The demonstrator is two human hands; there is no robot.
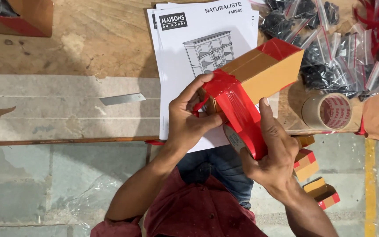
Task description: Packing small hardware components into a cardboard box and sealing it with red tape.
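Observation:
A long brown cardboard box with red tape on both ends is held above the table edge. My left hand presses the red tape onto the box's near end, thumb on the taped face. My right hand grips a roll of red tape, and a stretched strip runs from the roll up to the box end. Under the box lies a stack of white printed instruction sheets with a drawing of a shelf unit.
A thin metal blade lies on the wooden table to the left. A used tape roll and several small bags of dark hardware sit at the right. Taped small boxes lie on the floor.

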